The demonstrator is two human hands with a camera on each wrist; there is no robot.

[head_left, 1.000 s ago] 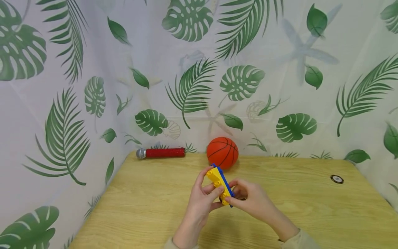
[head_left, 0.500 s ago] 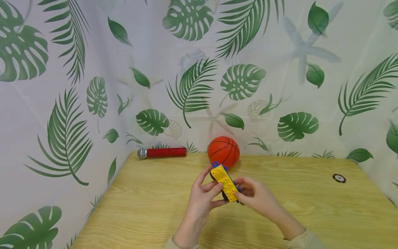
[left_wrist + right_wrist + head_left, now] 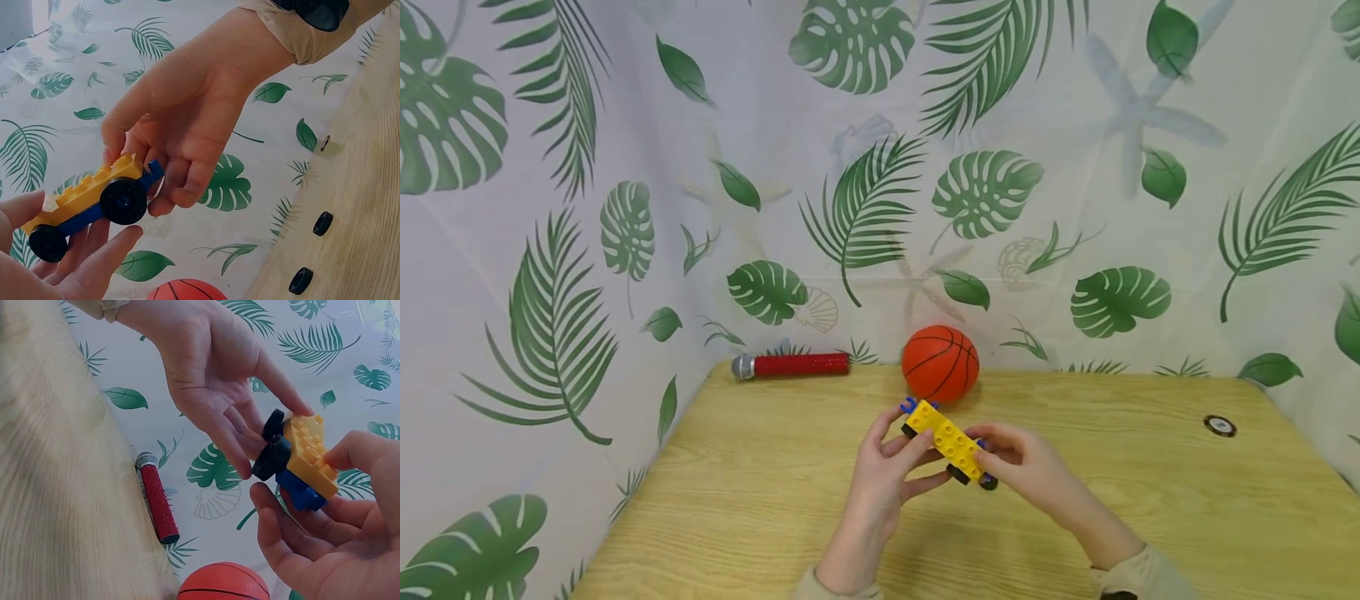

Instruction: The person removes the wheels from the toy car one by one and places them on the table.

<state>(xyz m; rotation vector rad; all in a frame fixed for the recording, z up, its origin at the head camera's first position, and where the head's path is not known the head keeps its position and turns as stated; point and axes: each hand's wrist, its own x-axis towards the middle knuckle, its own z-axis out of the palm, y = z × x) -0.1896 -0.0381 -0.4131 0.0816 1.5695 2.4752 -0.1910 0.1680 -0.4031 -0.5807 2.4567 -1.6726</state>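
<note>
A toy car [image 3: 950, 440] with a studded yellow top, a blue base and black wheels is held above the table between both hands. My left hand [image 3: 883, 467] grips one end, thumb on the yellow studs and fingers underneath. At the other end, my right hand [image 3: 1033, 467] pinches the car with its thumb on top and fingers on the far side. In the left wrist view, a large black wheel [image 3: 123, 201] sits near the right hand's fingers and a smaller wheel [image 3: 48, 243] near the left hand. The right wrist view shows the blue base [image 3: 301, 492] under the yellow block.
An orange ball [image 3: 940, 364] with black lines stands at the wooden table's back edge, beyond the car. A red microphone [image 3: 793, 365] lies to its left. Far right is a round black-and-white chip [image 3: 1220, 426]. Two black rings [image 3: 323, 223] show on the wood in the left wrist view.
The toy car has turned in the hands: its studded top now faces the head camera, and it lies closer to level. The right hand has shifted slightly right with its end.
</note>
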